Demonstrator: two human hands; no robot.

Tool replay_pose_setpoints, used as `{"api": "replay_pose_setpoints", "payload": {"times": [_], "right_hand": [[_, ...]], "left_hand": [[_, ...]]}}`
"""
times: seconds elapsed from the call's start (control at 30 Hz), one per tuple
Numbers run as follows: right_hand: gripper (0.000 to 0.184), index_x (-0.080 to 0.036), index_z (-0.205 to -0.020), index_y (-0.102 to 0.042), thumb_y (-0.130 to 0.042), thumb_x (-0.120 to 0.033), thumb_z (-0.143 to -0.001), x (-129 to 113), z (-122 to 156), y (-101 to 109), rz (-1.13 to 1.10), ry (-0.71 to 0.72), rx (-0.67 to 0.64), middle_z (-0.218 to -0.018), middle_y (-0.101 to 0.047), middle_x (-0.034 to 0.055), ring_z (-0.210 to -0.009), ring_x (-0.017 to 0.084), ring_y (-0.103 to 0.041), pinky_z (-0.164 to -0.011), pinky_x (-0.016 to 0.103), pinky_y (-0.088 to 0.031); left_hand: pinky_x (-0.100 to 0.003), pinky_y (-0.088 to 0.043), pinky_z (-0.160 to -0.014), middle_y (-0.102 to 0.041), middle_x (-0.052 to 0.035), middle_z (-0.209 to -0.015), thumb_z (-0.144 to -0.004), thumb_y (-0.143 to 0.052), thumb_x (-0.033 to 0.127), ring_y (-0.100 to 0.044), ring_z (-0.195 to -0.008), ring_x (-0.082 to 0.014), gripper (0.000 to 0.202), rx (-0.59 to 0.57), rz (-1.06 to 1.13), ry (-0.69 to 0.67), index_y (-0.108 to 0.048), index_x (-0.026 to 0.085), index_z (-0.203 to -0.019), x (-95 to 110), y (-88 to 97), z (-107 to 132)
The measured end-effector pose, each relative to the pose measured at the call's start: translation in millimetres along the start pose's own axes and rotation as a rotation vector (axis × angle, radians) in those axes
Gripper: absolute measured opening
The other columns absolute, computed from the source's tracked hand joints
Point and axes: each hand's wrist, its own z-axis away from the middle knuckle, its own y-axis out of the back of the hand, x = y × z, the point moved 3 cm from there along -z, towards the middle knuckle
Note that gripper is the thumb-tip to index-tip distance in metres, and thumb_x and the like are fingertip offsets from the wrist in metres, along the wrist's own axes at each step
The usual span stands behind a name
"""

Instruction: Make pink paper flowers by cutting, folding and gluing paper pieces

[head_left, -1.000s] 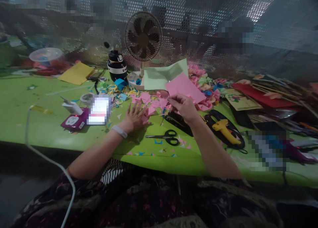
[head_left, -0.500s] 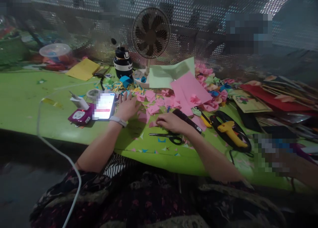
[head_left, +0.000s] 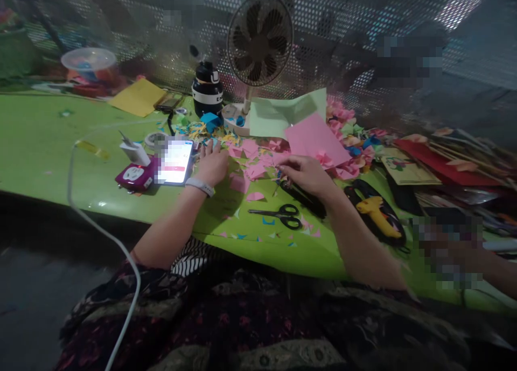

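Observation:
My left hand (head_left: 212, 165), with a pale band at its wrist, rests on the table, fingers spread among paper scraps. Left of it lies a lit phone (head_left: 174, 163). My right hand (head_left: 305, 176) is pinched at the fingertips on a slim blue tool (head_left: 278, 174) with a thin shaft pointing down; its exact kind is unclear. Beneath that hand is a long black object (head_left: 304, 201), partly covered. Black-handled scissors (head_left: 283, 214) lie closer to me. Cut pink paper pieces (head_left: 254, 170) are scattered between the hands.
A pink sheet (head_left: 317, 137) overlaps a pale green sheet (head_left: 283, 115) before a fan (head_left: 260, 42). A yellow glue gun (head_left: 375, 217) lies on a black stand at right. A purple socket block (head_left: 135, 176) and white cable (head_left: 103, 232) are left. Another person's arm (head_left: 498, 268) reaches in.
My right hand has lifted from beside the scissors, moved forward and right, and closed on the slim blue tool. My left hand stays put. The camera view has shifted slightly.

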Motion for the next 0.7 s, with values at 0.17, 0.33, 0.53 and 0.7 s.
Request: {"api": "replay_pose_setpoints", "payload": {"times": [0.17,0.33,0.53,0.7], "right_hand": [[0.022,-0.015,-0.096,-0.077,-0.061,-0.028,-0.087,6,-27,26,0.152,-0.037,0.011,-0.082,-0.074,0.0064,-0.069,0.018,-0.064,-0.071,0.031,-0.047],[0.023,-0.013,-0.096,-0.078,-0.058,-0.020,-0.087,20,-68,25,0.462,-0.104,-0.030,-0.092,-0.077,0.0100,-0.081,0.021,-0.068,-0.074,0.030,-0.045],[0.031,-0.010,-0.101,-0.076,-0.065,-0.032,-0.084,34,-95,-17,0.719,-0.312,-0.232,-0.105,-0.076,0.0188,-0.093,0.028,-0.069,-0.075,0.031,-0.049],[0.037,-0.009,-0.112,-0.072,-0.067,-0.031,-0.082,38,-103,-26,0.813,-0.388,-0.218,-0.114,-0.073,0.0220,-0.104,0.032,-0.069,-0.081,0.034,-0.052]], "left_hand": [[-0.058,-0.021,-0.125,-0.040,-0.0132,-0.161,-0.092,-0.047,0.024,-0.020,-0.156,-0.0383,0.043,-0.004,0.018,-0.041,-0.062,0.018,-0.133,-1,-5.8,-2],[-0.062,-0.021,-0.124,-0.042,-0.0170,-0.160,-0.092,-0.048,0.030,-0.024,-0.154,-0.0415,0.043,-0.002,0.066,-0.062,-0.065,0.015,-0.128,1,-11.1,-6],[-0.064,-0.024,-0.121,-0.046,-0.0144,-0.157,-0.090,-0.051,0.037,-0.029,-0.152,-0.0427,0.042,0.008,0.120,-0.102,-0.069,0.019,-0.124,6,-13.3,-7],[-0.059,-0.026,-0.122,-0.046,-0.0163,-0.156,-0.089,-0.056,0.039,-0.030,-0.151,-0.0411,0.042,0.004,0.111,-0.109,-0.070,0.018,-0.123,6,-17.2,-8]]}}
